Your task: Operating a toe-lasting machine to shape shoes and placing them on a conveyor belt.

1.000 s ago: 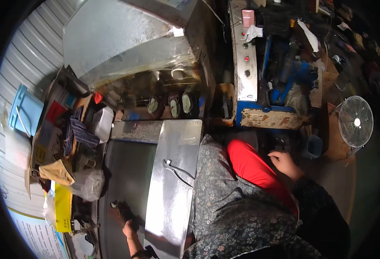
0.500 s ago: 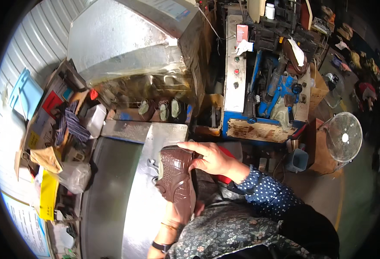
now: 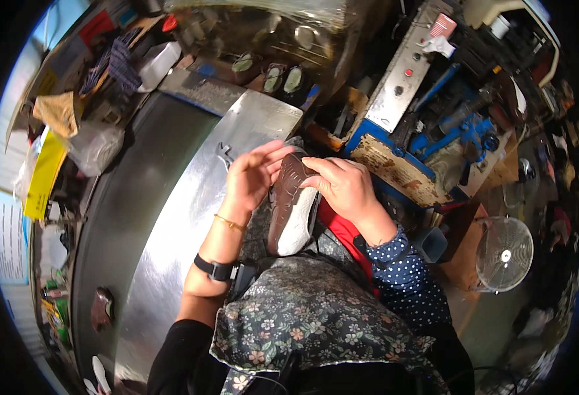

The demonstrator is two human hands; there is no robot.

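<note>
Shiny tabletop [image 3: 177, 230] sits off left, while the shoe [image 3: 289, 207] is up over the apron [image 3: 296, 303], far end pinched by the right hand [image 3: 347, 191], probably for steadying. Left hand [image 3: 250, 174] is open alongside, can't tell if touching.

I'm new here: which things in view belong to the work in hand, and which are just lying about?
Likely the work:
brown shoe, pinched by the right hand; left hand open beside it
second shoe on the dark surface

Likely lying about:
striped cloth
plastic bag
yellow box
</note>
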